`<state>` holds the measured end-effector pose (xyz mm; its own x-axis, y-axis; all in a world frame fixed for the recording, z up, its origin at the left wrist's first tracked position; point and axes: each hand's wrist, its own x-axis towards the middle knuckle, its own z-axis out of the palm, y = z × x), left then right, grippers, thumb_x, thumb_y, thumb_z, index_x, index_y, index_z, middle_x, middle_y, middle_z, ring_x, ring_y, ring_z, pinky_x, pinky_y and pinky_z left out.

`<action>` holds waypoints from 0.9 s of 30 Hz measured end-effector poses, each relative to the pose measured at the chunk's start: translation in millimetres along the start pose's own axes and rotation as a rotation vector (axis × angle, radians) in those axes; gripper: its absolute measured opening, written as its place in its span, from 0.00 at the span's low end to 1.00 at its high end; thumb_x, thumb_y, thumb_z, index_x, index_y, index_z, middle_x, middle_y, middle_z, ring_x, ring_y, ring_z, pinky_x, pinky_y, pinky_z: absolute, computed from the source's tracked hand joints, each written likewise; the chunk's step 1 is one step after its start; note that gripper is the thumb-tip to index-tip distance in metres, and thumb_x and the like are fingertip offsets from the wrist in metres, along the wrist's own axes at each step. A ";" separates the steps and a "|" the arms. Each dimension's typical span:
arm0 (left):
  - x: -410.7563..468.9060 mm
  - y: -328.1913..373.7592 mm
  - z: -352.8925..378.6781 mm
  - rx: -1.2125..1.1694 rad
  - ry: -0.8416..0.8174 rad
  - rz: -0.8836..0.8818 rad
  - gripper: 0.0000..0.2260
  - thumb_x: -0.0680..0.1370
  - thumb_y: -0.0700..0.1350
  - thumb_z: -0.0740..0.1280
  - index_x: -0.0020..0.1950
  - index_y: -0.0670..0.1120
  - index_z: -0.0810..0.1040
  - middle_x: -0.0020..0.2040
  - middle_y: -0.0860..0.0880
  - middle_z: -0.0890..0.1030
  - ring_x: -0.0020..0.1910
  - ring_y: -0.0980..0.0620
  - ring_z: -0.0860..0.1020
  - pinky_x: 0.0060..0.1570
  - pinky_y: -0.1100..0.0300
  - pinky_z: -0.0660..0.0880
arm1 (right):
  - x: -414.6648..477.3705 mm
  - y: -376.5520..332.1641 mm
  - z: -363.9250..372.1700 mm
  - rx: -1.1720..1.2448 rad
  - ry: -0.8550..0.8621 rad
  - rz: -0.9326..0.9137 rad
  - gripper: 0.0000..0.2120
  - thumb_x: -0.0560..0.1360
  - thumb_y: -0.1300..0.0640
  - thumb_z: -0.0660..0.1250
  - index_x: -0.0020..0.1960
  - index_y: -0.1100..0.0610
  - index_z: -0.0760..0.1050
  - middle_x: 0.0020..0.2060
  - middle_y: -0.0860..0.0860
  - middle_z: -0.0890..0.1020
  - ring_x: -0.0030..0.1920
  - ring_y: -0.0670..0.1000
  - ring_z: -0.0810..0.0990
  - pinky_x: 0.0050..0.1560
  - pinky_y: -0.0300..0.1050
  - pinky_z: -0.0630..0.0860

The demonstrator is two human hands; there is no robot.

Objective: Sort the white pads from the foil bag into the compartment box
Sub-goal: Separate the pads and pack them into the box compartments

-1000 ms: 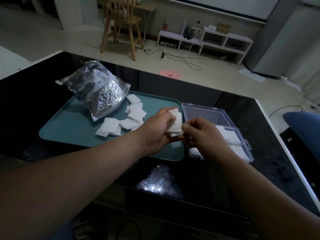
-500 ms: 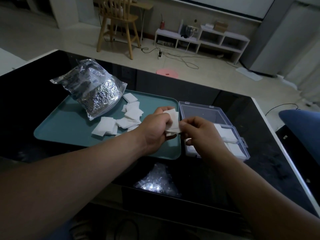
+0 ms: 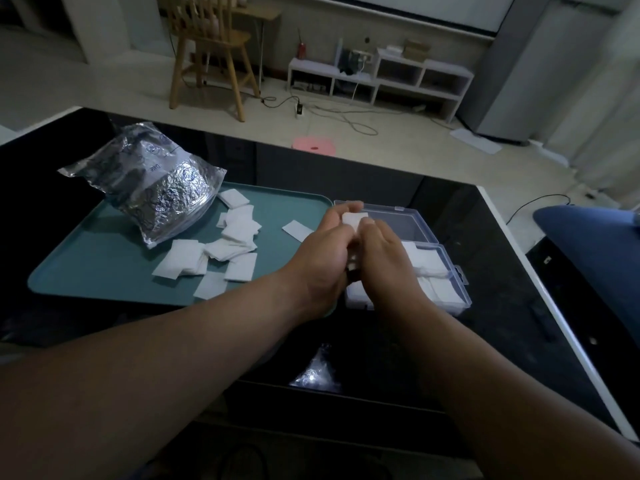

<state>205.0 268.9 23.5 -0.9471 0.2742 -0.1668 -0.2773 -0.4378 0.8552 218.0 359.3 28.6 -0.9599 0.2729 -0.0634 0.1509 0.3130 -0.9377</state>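
Both hands met over the near-left corner of the compartment box (image 3: 429, 237), the left hand (image 3: 323, 252) and right hand (image 3: 388, 251) together pinching a small stack of white pads (image 3: 354, 219) between their fingers (image 3: 346, 206). The stack stood upright, the box's compartments directly below and just right of the fingers, so the right hand was nearer. The loose pads (image 3: 228, 249) lay well left on the tray (image 3: 104, 258) beside the foil bag (image 3: 152, 185).

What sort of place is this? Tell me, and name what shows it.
Most likely a living room at home, not a workshop: a wooden chair on a pale floor, a low white shelf unit with cables trailing from it, and a glossy black table serving as the worktop.
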 end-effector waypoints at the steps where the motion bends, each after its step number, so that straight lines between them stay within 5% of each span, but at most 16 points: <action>1: 0.4 -1.5 2.3 0.017 0.009 0.017 0.15 0.84 0.38 0.55 0.64 0.52 0.74 0.55 0.43 0.81 0.50 0.48 0.81 0.41 0.57 0.79 | 0.3 0.1 -0.4 0.011 -0.001 0.011 0.16 0.86 0.49 0.53 0.56 0.52 0.78 0.48 0.51 0.84 0.51 0.50 0.83 0.50 0.50 0.80; 7: 3.0 -5.3 13.6 0.067 0.048 0.067 0.16 0.82 0.41 0.55 0.67 0.56 0.71 0.48 0.45 0.79 0.40 0.53 0.79 0.30 0.60 0.76 | 2.7 -0.1 -5.2 0.004 0.022 0.014 0.13 0.82 0.57 0.54 0.53 0.58 0.76 0.46 0.55 0.82 0.48 0.52 0.82 0.40 0.48 0.77; 13: 5.6 -7.8 24.3 0.244 0.099 0.125 0.10 0.82 0.39 0.56 0.61 0.45 0.72 0.52 0.42 0.79 0.46 0.53 0.78 0.34 0.63 0.75 | 2.6 -2.2 -12.1 -0.028 -0.002 -0.030 0.15 0.84 0.56 0.52 0.60 0.56 0.76 0.48 0.53 0.81 0.49 0.49 0.81 0.39 0.45 0.75; 17: 8.8 -6.6 33.6 0.273 0.155 0.140 0.11 0.81 0.39 0.57 0.61 0.47 0.71 0.53 0.44 0.79 0.48 0.51 0.79 0.40 0.59 0.76 | 4.7 -1.4 -21.6 -0.022 0.008 -0.019 0.13 0.82 0.52 0.57 0.58 0.57 0.76 0.51 0.55 0.83 0.53 0.57 0.82 0.55 0.61 0.81; 19: 13.1 -7.4 37.6 0.267 0.187 0.145 0.10 0.81 0.39 0.57 0.61 0.47 0.71 0.53 0.44 0.79 0.49 0.50 0.79 0.42 0.56 0.78 | 7.0 -0.8 -28.1 -0.068 0.024 -0.037 0.09 0.82 0.53 0.60 0.55 0.54 0.77 0.48 0.53 0.84 0.51 0.55 0.84 0.55 0.64 0.82; 24: 24.9 -13.3 47.0 0.359 0.173 0.183 0.08 0.81 0.43 0.61 0.59 0.51 0.72 0.56 0.45 0.79 0.56 0.44 0.80 0.54 0.43 0.81 | 16.6 0.7 -58.8 -0.091 0.025 -0.081 0.06 0.82 0.53 0.68 0.54 0.52 0.82 0.45 0.48 0.86 0.47 0.47 0.86 0.53 0.51 0.84; 27: 34.2 -18.8 59.5 0.475 0.100 0.246 0.14 0.83 0.43 0.62 0.68 0.51 0.69 0.59 0.49 0.75 0.57 0.48 0.77 0.56 0.53 0.78 | 28.2 0.6 -91.7 -0.095 0.051 -0.067 0.05 0.82 0.54 0.68 0.53 0.51 0.82 0.47 0.49 0.86 0.48 0.48 0.85 0.50 0.46 0.82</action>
<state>187.4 337.5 30.9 -0.9920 0.1197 0.0403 0.0362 -0.0369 0.9987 212.7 450.7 57.7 -0.9556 0.2940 0.0180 0.1111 0.4163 -0.9024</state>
